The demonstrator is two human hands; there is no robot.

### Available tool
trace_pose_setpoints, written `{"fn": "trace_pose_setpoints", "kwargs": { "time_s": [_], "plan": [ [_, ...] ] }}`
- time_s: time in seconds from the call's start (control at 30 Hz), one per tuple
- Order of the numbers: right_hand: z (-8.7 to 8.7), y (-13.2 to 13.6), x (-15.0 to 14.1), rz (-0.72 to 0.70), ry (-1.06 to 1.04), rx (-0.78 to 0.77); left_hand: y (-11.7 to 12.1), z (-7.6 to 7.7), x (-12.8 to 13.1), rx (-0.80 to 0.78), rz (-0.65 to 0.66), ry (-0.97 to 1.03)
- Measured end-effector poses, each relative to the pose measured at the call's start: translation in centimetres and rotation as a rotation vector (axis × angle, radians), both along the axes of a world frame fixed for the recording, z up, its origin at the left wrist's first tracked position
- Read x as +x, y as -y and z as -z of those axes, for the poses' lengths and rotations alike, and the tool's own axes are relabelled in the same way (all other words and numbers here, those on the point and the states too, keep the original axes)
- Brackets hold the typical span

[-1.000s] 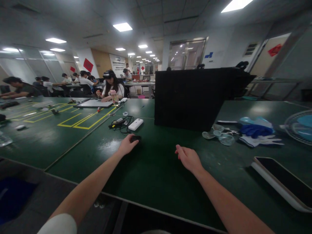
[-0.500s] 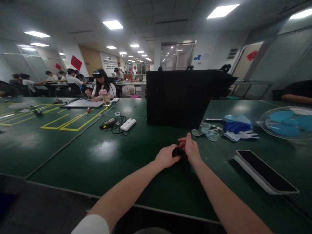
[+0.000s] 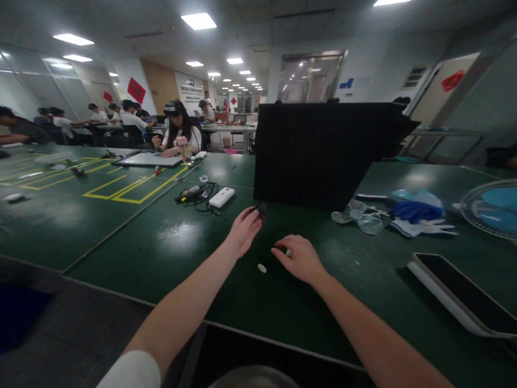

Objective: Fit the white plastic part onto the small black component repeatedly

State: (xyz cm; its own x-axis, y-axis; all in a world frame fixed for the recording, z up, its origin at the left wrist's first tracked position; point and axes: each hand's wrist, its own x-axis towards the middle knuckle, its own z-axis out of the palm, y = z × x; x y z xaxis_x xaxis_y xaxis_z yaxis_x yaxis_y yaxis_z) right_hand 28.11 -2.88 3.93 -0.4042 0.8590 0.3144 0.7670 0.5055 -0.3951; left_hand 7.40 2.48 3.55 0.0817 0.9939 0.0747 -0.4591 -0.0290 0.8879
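My left hand (image 3: pixel 244 233) is closed round a small black object (image 3: pixel 262 210) and holds it above the table, in front of the black panel. Its exact kind is too dark and blurred to make out. My right hand (image 3: pixel 302 260) is low over the table with palm down, thumb and forefinger apart. In the gap between them shows a small pale piece (image 3: pixel 288 252); whether the hand touches it I cannot tell. Between both hands, a small pale oval piece (image 3: pixel 262 268) lies on the green table (image 3: pixel 173 269).
A large black panel (image 3: pixel 307 156) stands ahead. To its left are a white box-like device (image 3: pixel 222 197) and a tangle of black cables (image 3: pixel 196 195). On the right lie clear plastic cups (image 3: pixel 369 224), gloves (image 3: pixel 418 213), a phone (image 3: pixel 464 291) and a fan (image 3: pixel 495 207). A person (image 3: pixel 181 132) sits across.
My hands, close together round the black object before, have come apart. The left has moved left and up with it; the right has turned palm down. The pale pieces now show. The view has shifted.
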Motion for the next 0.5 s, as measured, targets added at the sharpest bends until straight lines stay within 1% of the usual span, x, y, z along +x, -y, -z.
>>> {"fn": "trace_pose_setpoints", "kwargs": {
  "time_s": [0.03,0.1,0.17,0.23,0.27,0.3,0.4,0.43,0.5],
  "plan": [
    [-0.4,0.5,-0.4,-0.043,0.029,0.010,0.0,0.3,-1.1,-0.028,-0.012,-0.010],
    [-1.0,1.5,-1.2,-0.145,0.074,0.015,0.2,1.0,-3.0,-0.044,-0.085,-0.094],
    [-1.1,2.2,-2.0,-0.222,0.106,0.008,0.4,1.5,-4.3,-0.017,-0.203,-0.251],
    [-0.7,2.8,-3.2,-0.276,0.138,-0.003,0.5,1.9,-5.1,0.050,-0.290,-0.428],
    [-0.4,2.9,-3.7,-0.308,0.161,-0.009,0.5,2.0,-5.3,0.097,-0.295,-0.509],
    [0.0,3.0,-4.3,-0.344,0.183,-0.014,0.5,2.0,-5.4,0.149,-0.273,-0.585],
    [0.8,2.9,-4.9,-0.428,0.219,-0.010,0.6,2.3,-5.4,0.292,-0.135,-0.804],
    [1.0,2.7,-4.8,-0.426,0.203,0.005,0.7,2.4,-5.3,0.325,-0.104,-0.874],
    [0.9,2.2,-4.0,-0.359,0.119,0.061,1.0,2.7,-5.0,0.362,-0.078,-0.988]
  ]
}}
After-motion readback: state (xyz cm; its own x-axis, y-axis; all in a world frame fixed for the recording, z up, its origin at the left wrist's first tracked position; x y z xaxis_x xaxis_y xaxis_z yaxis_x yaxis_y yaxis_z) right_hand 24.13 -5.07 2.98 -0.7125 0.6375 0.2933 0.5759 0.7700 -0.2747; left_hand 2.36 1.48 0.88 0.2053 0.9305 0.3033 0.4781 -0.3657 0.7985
